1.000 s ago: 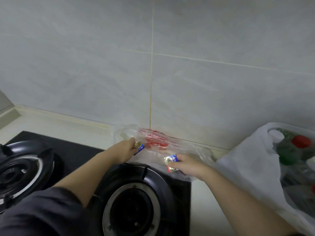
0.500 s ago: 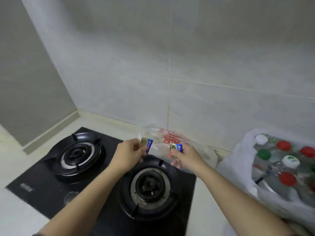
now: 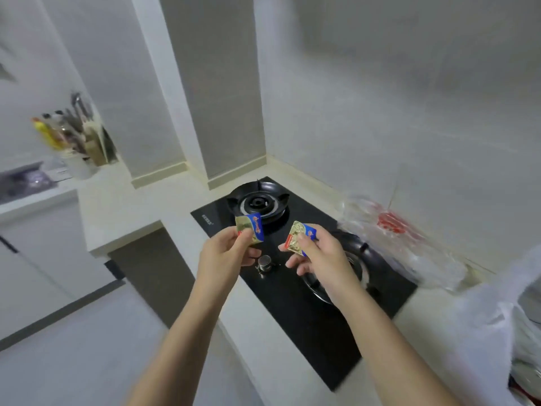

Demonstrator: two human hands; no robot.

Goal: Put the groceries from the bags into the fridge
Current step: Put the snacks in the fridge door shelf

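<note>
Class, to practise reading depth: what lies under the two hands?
The black hob, with a metal knob showing between them. The right hand covers part of the near burner; the left hand hides the hob's edge. Each pinches a packet.

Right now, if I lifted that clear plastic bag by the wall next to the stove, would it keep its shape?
Probably not: the clear plastic bag lies crumpled and slumped, so it is likely floppy. It looks thin and see-through with nothing bulky showing inside, so probably light.
</note>
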